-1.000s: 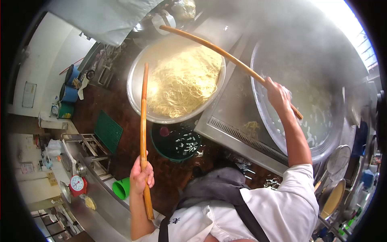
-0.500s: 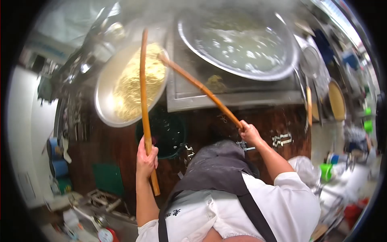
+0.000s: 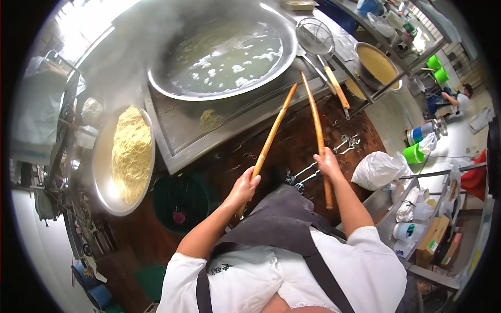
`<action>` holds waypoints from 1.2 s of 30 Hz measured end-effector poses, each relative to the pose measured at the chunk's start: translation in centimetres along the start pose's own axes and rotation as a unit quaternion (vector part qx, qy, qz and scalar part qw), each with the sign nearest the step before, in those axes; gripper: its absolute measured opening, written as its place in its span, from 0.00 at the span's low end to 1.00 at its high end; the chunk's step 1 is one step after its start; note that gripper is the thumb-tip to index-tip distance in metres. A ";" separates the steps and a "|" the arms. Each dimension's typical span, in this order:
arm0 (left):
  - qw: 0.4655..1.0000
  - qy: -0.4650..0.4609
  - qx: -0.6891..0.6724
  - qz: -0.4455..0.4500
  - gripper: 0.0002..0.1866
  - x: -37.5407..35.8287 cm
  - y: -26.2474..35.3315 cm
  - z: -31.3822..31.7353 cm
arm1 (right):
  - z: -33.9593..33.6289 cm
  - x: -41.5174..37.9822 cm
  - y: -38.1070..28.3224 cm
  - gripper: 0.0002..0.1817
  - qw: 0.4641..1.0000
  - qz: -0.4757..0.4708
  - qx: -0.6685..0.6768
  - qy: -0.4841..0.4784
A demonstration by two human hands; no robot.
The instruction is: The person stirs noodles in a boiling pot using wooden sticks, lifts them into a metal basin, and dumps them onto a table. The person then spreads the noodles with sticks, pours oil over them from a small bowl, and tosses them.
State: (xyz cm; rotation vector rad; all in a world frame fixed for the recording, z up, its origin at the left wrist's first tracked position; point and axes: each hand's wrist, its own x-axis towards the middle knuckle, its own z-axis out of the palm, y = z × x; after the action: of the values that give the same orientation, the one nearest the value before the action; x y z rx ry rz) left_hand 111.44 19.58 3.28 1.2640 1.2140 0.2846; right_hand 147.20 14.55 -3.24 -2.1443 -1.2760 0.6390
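My left hand (image 3: 243, 188) is wrapped round a long wooden stick (image 3: 275, 129) that slants up to the right. In my right hand (image 3: 327, 163) is a second wooden stick (image 3: 313, 111), gripped lower down, its butt end sticking out below the fist. The two tips come close together in front of the stove edge and touch no food. Left of the stove, a metal bowl (image 3: 103, 180) holds a heap of yellow noodles (image 3: 130, 156). Beyond the sticks, a large wok (image 3: 180, 97) contains cloudy, foaming water (image 3: 229, 57) under steam.
A wire strainer (image 3: 315, 36) with a wooden handle lies right of the wok, near a pot of yellowish liquid (image 3: 377, 63). Stray noodles (image 3: 210, 119) lie on the steel stove top (image 3: 177, 148). A dark green tub (image 3: 182, 201) stands on the wet floor. Another person (image 3: 459, 99) is far right.
My view has turned to the right. Both sticks have swung away from the noodle bowl and now point toward the strainer side, their tips nearer each other.
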 end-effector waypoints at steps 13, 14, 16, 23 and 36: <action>0.949 0.087 0.295 0.063 0.55 33.4 11.5 12.5 | -7.7 30.5 0.5 0.21 0.961 -0.048 -0.060 0.265; 0.950 0.084 0.298 0.047 0.55 34.8 11.6 13.5 | -8.6 33.7 5.0 0.21 0.959 -0.016 -0.071 0.272; 0.950 0.086 0.300 0.027 0.54 37.7 12.2 15.3 | -8.0 38.9 14.1 0.26 0.982 0.092 -0.036 0.159; 0.949 0.106 0.287 0.075 0.57 46.4 18.5 20.7 | -6.9 41.0 19.2 0.25 0.907 0.217 0.329 -0.149; 0.941 0.129 0.271 0.154 0.43 47.7 23.9 24.3 | -8.3 37.2 14.0 0.14 0.991 0.094 0.088 -0.024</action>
State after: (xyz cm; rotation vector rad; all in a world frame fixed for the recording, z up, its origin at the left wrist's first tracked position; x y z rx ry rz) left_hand 160.68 49.84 -6.48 1.9532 1.3659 0.3668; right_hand 177.50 40.52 -10.94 -2.1278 -1.0077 0.8518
